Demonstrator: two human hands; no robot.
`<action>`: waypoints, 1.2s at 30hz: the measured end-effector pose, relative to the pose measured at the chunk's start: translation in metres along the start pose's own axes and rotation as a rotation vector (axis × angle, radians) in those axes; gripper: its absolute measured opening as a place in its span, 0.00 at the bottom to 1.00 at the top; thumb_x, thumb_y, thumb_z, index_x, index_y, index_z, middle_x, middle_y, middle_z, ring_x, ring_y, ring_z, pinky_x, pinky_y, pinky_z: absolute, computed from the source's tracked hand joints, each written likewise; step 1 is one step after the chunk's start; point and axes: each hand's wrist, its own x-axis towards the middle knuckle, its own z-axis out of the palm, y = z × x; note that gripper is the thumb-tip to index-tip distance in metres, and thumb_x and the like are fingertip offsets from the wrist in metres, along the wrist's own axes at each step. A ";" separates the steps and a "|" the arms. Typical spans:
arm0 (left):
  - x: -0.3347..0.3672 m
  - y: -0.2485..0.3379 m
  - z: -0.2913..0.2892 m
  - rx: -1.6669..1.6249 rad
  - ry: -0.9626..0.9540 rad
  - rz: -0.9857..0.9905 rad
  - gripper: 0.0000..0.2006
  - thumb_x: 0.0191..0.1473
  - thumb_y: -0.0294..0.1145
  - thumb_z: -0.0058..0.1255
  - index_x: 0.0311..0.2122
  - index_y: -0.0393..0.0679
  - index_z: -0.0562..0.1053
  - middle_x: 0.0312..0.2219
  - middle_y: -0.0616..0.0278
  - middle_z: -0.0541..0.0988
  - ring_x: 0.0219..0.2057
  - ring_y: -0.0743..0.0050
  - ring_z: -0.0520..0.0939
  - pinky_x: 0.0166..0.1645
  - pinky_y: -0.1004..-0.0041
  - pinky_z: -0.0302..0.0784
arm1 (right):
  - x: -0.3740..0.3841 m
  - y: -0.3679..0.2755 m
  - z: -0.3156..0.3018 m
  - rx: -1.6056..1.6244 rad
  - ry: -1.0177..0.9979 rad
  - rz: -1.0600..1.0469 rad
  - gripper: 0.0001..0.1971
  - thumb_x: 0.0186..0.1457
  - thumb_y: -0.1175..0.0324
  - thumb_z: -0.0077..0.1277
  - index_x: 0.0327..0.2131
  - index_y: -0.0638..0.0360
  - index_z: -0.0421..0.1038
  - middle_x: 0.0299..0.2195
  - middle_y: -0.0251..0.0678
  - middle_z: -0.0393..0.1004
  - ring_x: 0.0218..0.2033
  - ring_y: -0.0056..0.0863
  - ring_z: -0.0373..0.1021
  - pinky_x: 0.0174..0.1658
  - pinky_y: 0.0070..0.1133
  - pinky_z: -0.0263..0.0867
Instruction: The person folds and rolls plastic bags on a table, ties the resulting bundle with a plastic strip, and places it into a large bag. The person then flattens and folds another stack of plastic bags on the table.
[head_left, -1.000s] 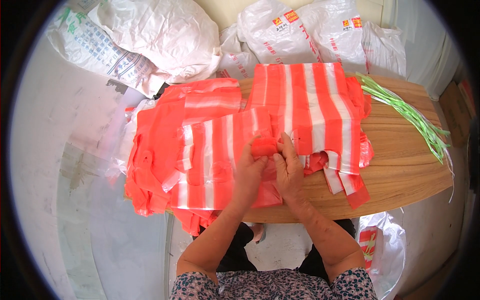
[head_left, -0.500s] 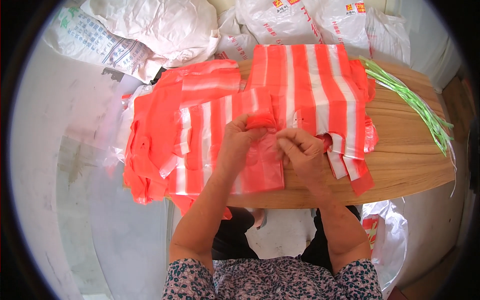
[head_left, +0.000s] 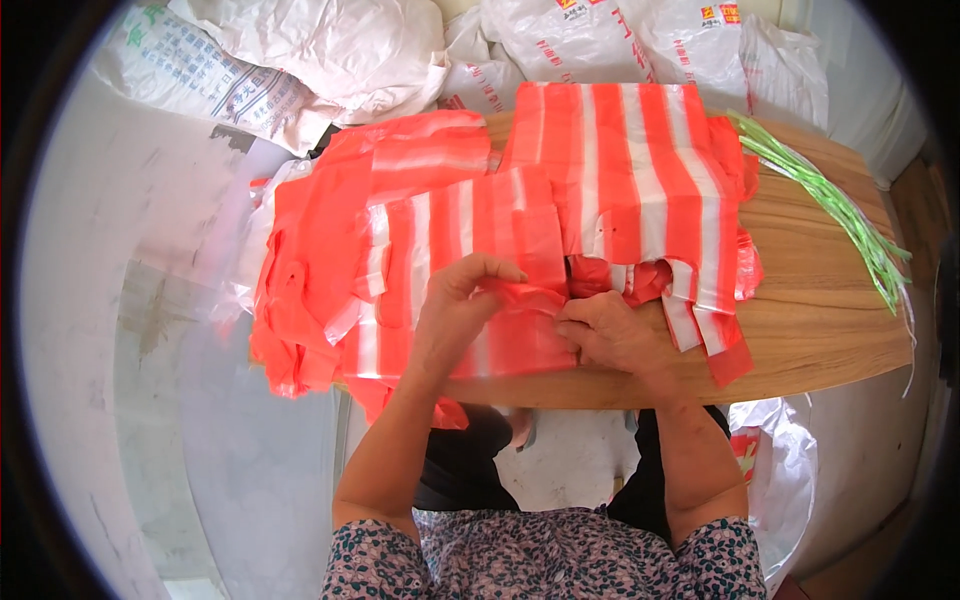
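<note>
Gripping the thin red film of a striped plastic carrier bag point(head_left: 500, 230) with left hand point(head_left: 456, 302) and, apparently, right hand point(head_left: 615, 330), both in near-closed fingertip pinches, at the near edge of a wood-grain table point(head_left: 810, 330). Could tear or slip under too sharp a tug, or drag askew the neighbouring striped bags point(head_left: 650, 160), left of green strips point(head_left: 826, 192).

I can't make out whether the right hand point(head_left: 615, 335) pinches the red plastic point(head_left: 528, 295); its palm is hidden. Striped bags point(head_left: 645, 170) hide the left of the wooden table point(head_left: 820, 310); white sacks point(head_left: 330, 50) run out of view above
</note>
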 end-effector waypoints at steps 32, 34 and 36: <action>-0.048 -0.068 -0.029 0.942 0.173 0.714 0.08 0.38 0.19 0.48 0.25 0.44 0.75 0.30 0.61 0.77 0.33 0.60 0.77 0.39 0.67 0.70 | 0.000 -0.002 0.019 -0.641 0.209 -0.250 0.06 0.51 0.70 0.50 0.32 0.60 0.75 0.26 0.44 0.75 0.27 0.42 0.72 0.30 0.30 0.67; -0.050 -0.067 -0.028 0.914 0.190 0.712 0.08 0.38 0.19 0.47 0.25 0.44 0.75 0.30 0.61 0.77 0.34 0.60 0.77 0.39 0.67 0.70 | -0.003 -0.009 0.017 -0.535 0.212 -0.213 0.07 0.51 0.70 0.51 0.33 0.61 0.75 0.27 0.45 0.75 0.28 0.41 0.73 0.32 0.27 0.68; -0.051 -0.064 -0.027 0.882 0.203 0.716 0.08 0.38 0.19 0.47 0.25 0.44 0.74 0.30 0.61 0.77 0.34 0.60 0.77 0.40 0.67 0.70 | -0.002 0.001 0.019 -0.414 0.262 -0.258 0.07 0.51 0.69 0.50 0.32 0.60 0.75 0.27 0.44 0.75 0.28 0.42 0.72 0.32 0.30 0.68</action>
